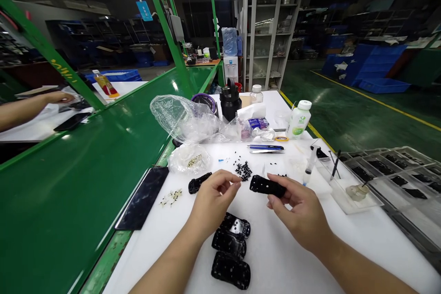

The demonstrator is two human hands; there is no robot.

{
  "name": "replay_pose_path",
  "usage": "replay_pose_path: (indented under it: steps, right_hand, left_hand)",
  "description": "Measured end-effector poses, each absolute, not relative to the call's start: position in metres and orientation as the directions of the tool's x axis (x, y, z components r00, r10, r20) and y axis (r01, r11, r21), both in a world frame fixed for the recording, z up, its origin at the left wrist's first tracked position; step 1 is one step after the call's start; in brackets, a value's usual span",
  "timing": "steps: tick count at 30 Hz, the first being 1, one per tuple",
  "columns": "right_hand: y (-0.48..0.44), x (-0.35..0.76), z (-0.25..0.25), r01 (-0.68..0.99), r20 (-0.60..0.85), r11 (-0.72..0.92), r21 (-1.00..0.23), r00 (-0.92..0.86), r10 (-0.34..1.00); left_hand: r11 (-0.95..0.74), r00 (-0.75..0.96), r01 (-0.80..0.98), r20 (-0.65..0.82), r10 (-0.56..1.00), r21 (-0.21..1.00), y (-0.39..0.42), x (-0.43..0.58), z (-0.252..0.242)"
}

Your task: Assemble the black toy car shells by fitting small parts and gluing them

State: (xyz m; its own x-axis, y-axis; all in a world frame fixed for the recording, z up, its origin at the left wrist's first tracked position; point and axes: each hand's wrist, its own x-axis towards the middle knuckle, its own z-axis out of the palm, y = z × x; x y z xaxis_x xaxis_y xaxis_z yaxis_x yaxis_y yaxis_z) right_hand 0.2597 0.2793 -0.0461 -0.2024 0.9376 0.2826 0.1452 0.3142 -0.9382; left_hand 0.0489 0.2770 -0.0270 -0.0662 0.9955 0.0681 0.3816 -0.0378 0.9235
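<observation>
Black plastic casings are lying about the white counter (292, 257) while we are working on one of them.
Our right hand (299, 213) is grasping a perforated black casing (267, 186) between thumb and fingers, and our left hand (212, 202) is pinching its fingertips (237, 183) together just beside that casing, though we cannot tell whether they are holding a tiny piece. Three more casings (230, 250) are lying in an overlapping row below our hands, and another black casing (199, 183) is resting beside our left hand. A heap of small black pieces (244, 171) is lying loose just above our hands, so many pieces are looking unused, and we cannot tell how many casings are finished.
</observation>
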Motion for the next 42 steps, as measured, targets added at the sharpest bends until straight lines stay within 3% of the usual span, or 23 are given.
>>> replay_pose_path:
  steps: [5,9,16,20,30,37,42]
  right_hand:
    - [0.28,0.258,-0.046,0.132,0.177,0.205,-0.97,-0.199,0.964]
    - [0.28,0.258,-0.045,0.203,0.22,0.265,-0.943,-0.219,0.951]
    - [0.277,0.255,-0.044,0.317,0.42,0.495,-0.809,-0.278,0.864]
    - [0.276,0.254,-0.043,0.307,0.463,0.535,-0.787,-0.28,0.841]
    - [0.275,0.25,-0.042,0.155,0.241,0.291,-0.944,-0.275,0.931]
    - [0.274,0.249,-0.042,0.273,0.487,0.555,-0.786,-0.281,0.827]
    - [0.276,0.248,-0.046,0.328,0.571,0.653,-0.682,-0.319,0.757]
  left_hand:
    - [0.078,-0.112,0.186,-0.058,0.992,0.979,0.278,0.049,-0.025]
    - [0.154,-0.088,0.055,-0.149,0.985,0.986,0.278,0.05,-0.017]
    - [0.15,-0.154,0.105,-0.133,0.979,0.983,0.278,0.055,-0.019]
    - [0.112,-0.173,0.132,-0.089,0.981,0.985,0.278,0.055,-0.022]
    - [0.037,-0.13,0.187,-0.012,0.991,0.982,0.279,0.057,-0.028]
    - [0.062,-0.157,0.311,-0.013,0.988,0.948,0.28,0.06,-0.03]
    - [0.08,-0.169,0.396,-0.013,0.985,0.915,0.279,0.062,-0.029]
